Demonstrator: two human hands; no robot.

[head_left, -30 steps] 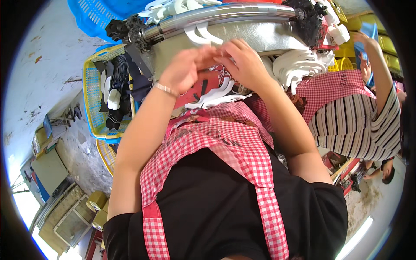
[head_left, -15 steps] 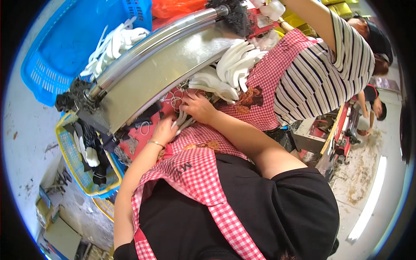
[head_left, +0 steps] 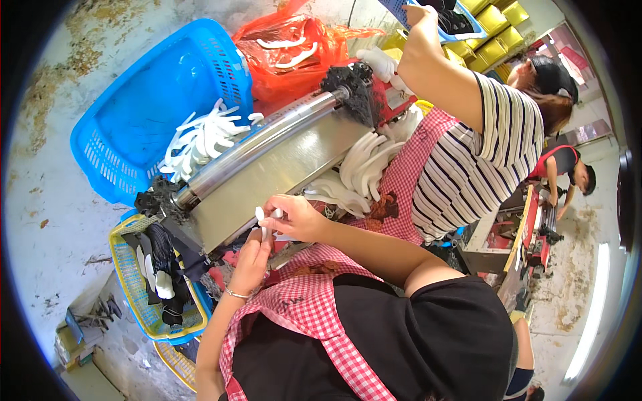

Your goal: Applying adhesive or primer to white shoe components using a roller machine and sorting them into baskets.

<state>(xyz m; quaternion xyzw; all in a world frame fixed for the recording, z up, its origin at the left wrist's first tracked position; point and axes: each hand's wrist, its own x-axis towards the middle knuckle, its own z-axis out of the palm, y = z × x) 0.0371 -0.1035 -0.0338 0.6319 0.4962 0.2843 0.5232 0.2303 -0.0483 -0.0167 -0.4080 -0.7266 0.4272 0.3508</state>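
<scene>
Holding white strips (head_left: 260, 215), left hand (head_left: 251, 260), right hand (head_left: 295, 218) curled

In front of me, a patch of red tabletop (head_left: 230, 258) shows below a shiny metal plate (head_left: 281, 180) and long roller (head_left: 264, 145). Past the roller, a blue basket (head_left: 160, 93) carries a loose pile of curved white strips (head_left: 204, 140) at its near end, and two more lie on a red plastic bag (head_left: 284, 80).

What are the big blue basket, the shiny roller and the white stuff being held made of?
Blue basket: probably hard, glossy plastic, because it shines and has neat slots. Roller: looks like polished metal, with bright, mirror-like streaks. White stuff: looks smooth; maybe foam or plastic, but it's too small here to tell.
</scene>
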